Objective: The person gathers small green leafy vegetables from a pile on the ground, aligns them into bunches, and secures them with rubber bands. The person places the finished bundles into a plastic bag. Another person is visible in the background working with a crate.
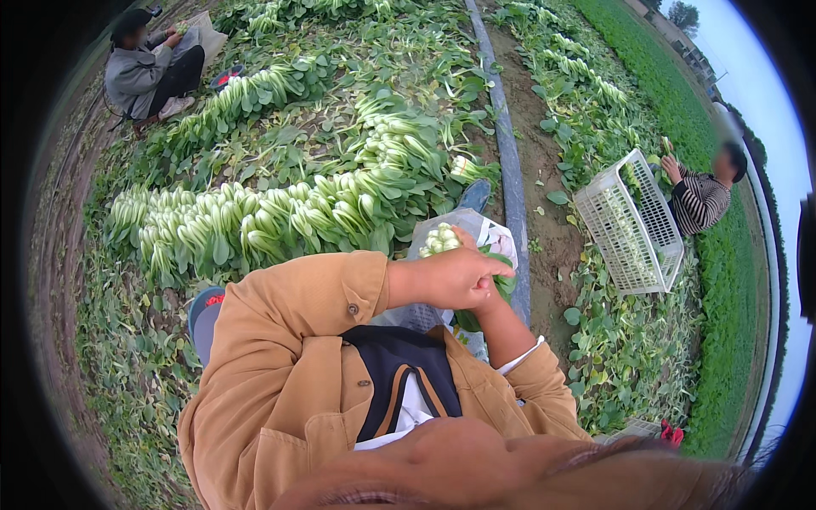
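My right hand [466, 238], mostly hidden behind the left, holds a bunch of bok choy [440, 241] with its white bases bundled together. Green leaves of the bunch show beyond my wrists. Crossing over the right wrist, my left hand [468, 273] has one finger stretched out and others curled; whether it grips anything is unclear. Below both hands a pale plastic sheet [414, 315] covers my lap. Just ahead lies a long row of cut bok choy [255, 217], bases facing left and towards me. A banded bunch [467, 169] rests near my shoe [475, 195].
A grey hose [503, 127] runs along the bare soil strip. At right, a person [704, 191] works beside a white plastic crate [628, 226] holding greens. Another person [143, 76] sits at upper left near a tub [226, 77] with red contents. A blue container [204, 306] stands at my left.
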